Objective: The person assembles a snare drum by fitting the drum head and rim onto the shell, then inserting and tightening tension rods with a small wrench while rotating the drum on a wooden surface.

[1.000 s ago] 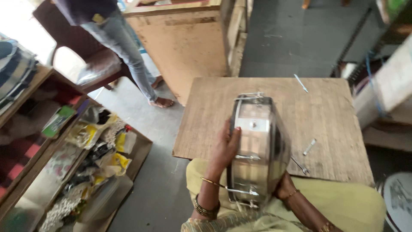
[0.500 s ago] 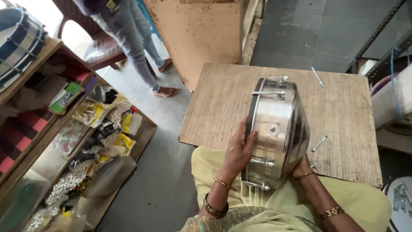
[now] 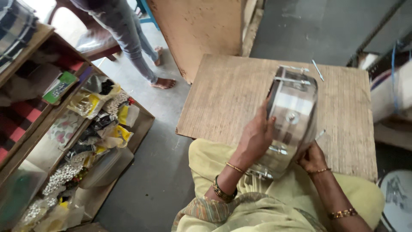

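Drum: a shiny metal drum (image 3: 292, 120) stands on edge, its near rim at the person's lap, its far rim over the wooden board (image 3: 227, 99).
Left hand: left hand (image 3: 256, 135) lies flat, fingers spread, against the drum's left face.
Right hand: right hand (image 3: 312, 157) curls around the drum's near right rim, gripping it.
Board edges: bare wood left of the drum; a metal rod (image 3: 318, 70) lies near the far edge.
Left side: open floor (image 3: 159, 172), then a cluttered shelf (image 3: 86, 129).
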